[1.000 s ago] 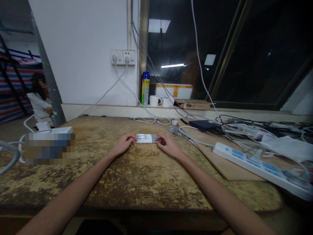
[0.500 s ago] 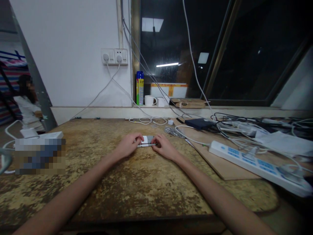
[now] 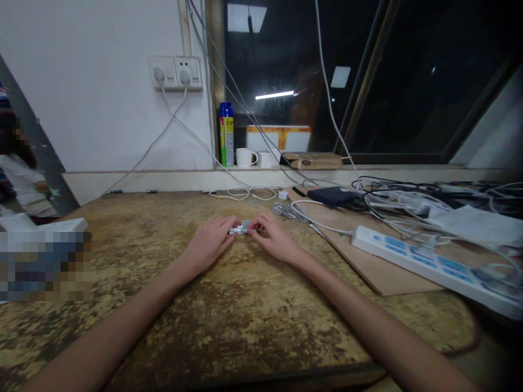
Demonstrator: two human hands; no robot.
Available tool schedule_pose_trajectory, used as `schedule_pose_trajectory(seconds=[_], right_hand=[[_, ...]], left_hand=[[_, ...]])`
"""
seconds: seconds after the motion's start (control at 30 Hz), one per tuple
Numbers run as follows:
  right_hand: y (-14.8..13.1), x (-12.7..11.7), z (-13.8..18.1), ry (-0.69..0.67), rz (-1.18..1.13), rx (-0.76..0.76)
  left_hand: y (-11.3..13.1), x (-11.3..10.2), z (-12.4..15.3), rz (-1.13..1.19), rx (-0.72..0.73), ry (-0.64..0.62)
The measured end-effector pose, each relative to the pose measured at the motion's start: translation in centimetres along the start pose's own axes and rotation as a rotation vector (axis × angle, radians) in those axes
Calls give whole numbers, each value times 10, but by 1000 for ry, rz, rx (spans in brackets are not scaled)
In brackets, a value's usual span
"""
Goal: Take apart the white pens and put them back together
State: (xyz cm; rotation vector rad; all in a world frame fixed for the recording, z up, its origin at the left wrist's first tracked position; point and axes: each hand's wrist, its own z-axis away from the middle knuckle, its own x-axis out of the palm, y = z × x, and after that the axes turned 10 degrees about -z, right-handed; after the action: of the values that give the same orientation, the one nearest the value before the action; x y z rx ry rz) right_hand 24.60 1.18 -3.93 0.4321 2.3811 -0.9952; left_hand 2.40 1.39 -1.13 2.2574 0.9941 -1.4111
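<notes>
**Pens steadied from both ends**

The left hand [image 3: 209,242] curls over one end of the pens [image 3: 240,230]; the right hand [image 3: 274,238] pinches the other, opposed grips that probably keep them aligned. The pens sit between the hands, over the surface [image 3: 245,305]; whether lifted, I cannot tell. Farther, the mug [image 3: 244,158] and spray can [image 3: 226,136] stand on the windowsill [image 3: 335,175], likely out of the arms' way.

White wall [image 3: 102,120] stands far left. Dark, framed window [image 3: 363,92], far right, shows a bright light strip [image 3: 274,95]. Wooden table [image 3: 245,326], near, has a worn, patchy surface.
</notes>
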Motion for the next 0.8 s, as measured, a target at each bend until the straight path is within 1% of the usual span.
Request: schedule_pose_trajectory(seconds=[0.1,0.2,0.3,0.37,0.47,0.57,0.67,0.8], right_hand=[[-7,3,3,-7,49,-20],[-10,5,6,-71,201,-80],[-11,5,7,-126,329,-109],[-12,5,7,-147,377,-104],[-15,5,9,-173,407,-62],[-18,7,12,-176,379,-17],[-19,10,12,-169,390,2],[-20,13,7,-179,451,2]], left_hand=[[1,-4,1,3,-1,7],[4,-7,1,-33,34,7],[8,-9,0,-99,41,12],[9,-11,0,-165,27,6],[11,-12,0,-251,23,-43],[12,-11,3,-248,19,-95],[14,-8,6,-209,-49,-152],[15,-2,6,-204,-182,-222]])
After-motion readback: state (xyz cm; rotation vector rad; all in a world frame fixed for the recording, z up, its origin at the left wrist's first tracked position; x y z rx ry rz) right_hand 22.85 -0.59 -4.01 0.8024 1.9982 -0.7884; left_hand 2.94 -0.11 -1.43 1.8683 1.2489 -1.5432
